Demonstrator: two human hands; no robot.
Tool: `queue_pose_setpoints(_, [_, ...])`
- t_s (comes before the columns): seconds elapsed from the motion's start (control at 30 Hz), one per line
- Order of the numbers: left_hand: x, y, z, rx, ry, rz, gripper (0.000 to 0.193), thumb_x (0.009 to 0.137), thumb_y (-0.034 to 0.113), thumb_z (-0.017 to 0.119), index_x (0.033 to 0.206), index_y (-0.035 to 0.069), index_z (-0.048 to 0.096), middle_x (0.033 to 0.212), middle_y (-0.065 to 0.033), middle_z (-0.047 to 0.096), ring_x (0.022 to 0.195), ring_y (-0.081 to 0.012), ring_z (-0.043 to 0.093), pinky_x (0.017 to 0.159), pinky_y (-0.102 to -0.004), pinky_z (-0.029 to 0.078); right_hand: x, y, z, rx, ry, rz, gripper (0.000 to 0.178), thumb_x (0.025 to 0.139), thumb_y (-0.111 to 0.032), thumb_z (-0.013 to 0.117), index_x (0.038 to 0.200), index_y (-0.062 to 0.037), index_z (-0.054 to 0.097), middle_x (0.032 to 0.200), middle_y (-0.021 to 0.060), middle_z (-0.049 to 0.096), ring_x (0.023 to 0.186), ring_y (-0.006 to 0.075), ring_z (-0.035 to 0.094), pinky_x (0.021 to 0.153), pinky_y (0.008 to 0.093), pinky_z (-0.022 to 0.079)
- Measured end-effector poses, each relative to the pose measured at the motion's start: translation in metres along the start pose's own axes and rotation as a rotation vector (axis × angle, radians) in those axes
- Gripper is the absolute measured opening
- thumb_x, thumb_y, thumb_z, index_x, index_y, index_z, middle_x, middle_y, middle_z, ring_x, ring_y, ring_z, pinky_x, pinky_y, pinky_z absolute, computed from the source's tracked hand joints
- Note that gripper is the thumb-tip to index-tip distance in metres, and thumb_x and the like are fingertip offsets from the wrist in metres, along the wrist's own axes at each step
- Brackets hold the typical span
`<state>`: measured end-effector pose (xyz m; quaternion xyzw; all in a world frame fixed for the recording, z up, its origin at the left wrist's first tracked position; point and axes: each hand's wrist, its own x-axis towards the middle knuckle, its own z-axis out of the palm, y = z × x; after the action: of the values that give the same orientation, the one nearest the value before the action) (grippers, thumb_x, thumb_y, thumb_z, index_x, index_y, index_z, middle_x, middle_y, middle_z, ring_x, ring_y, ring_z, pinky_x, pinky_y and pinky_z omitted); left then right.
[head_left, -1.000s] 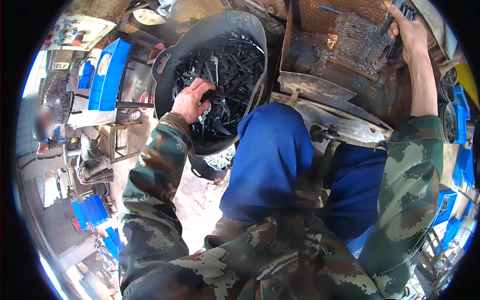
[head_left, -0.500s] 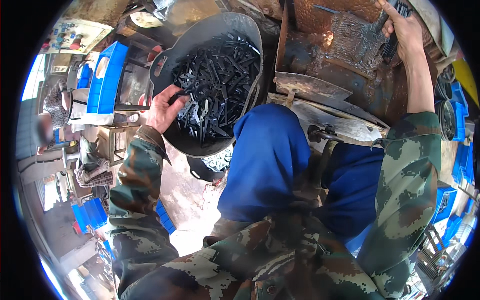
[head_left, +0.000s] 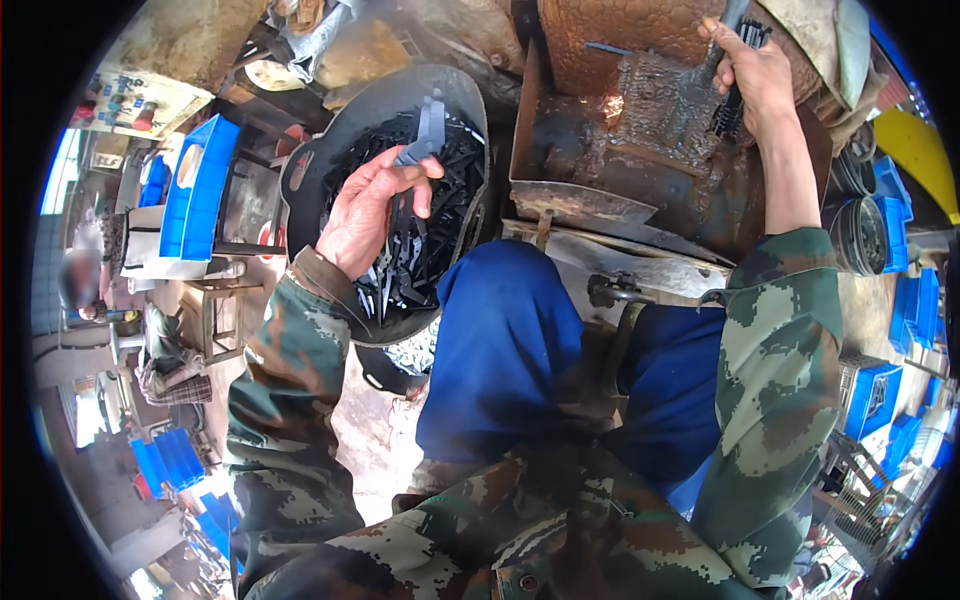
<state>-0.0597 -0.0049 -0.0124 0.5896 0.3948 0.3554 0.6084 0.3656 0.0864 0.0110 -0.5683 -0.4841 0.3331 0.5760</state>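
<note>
My left hand (head_left: pixel 368 208) is closed in a pinch on a flat, grey, notched metal piece (head_left: pixel 429 128), held up above a black rubber tub (head_left: pixel 388 92). Many similar dark, slim metal pieces (head_left: pixel 462 160) lie heaped in the tub, partly hidden by that hand. At the upper right, my right hand (head_left: pixel 762 85) is wrapped round a dark object with a ridged, comb-like side (head_left: pixel 730 110); its exact kind is unclear. That hand is over a rusty metal trough (head_left: pixel 585 200), beside a wet, mud-coated block (head_left: pixel 655 105).
My blue-covered knees (head_left: pixel 510 330) are between the tub and my right arm. Below the tub stands another black container (head_left: pixel 385 372) with shiny bits. Blue crates (head_left: pixel 195 190) stand at left, others (head_left: pixel 870 400) at right. A person (head_left: pixel 90 265) is at the far left.
My left hand has risen from the heap and now holds up a single metal piece. The whole view has shifted a little; my right hand keeps its grip over the trough.
</note>
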Motion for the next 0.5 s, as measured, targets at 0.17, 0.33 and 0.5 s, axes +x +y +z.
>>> queue_pose_setpoints(0.17, [0.018, 0.025, 0.043, -0.339, 0.030, -0.150, 0.024, 0.097, 0.022, 0.051, 0.109, 0.001, 0.056, 0.079, -0.0038, 0.051, 0.064, -0.0132, 0.044, 0.061, -0.0276, 0.037, -0.001, -0.001, -0.008, -0.024, 0.010, 0.047, 0.027, 0.093, -0.024, 0.072, 0.103, 0.0020, 0.072, 0.068, 0.0006, 0.063, 0.049, 0.0051, 0.045, 0.046, 0.0243, 0.040])
queue_pose_setpoints(0.33, [0.049, 0.048, 0.083, -0.378, -0.021, -0.141, 0.021, 0.097, 0.020, 0.051, 0.106, 0.002, 0.056, 0.074, 0.0006, 0.042, 0.059, -0.0080, 0.035, 0.056, -0.0247, 0.030, -0.002, -0.004, -0.005, 0.017, 0.032, 0.014, 0.025, 0.092, -0.023, 0.074, 0.098, 0.0010, 0.072, 0.060, -0.0006, 0.056, 0.048, 0.0060, 0.045, 0.045, 0.0248, 0.039])
queue_pose_setpoints(0.5, [0.081, 0.088, 0.144, -0.181, -0.120, -0.002, 0.019, 0.098, 0.020, 0.055, 0.103, 0.002, 0.060, 0.068, 0.0046, 0.042, 0.056, -0.0041, 0.032, 0.052, -0.0212, 0.026, 0.001, -0.004, 0.001, 0.038, 0.086, 0.127, 0.022, 0.089, -0.023, 0.076, 0.088, -0.0010, 0.072, 0.056, 0.0007, 0.054, 0.045, 0.0087, 0.046, 0.044, 0.0257, 0.039])
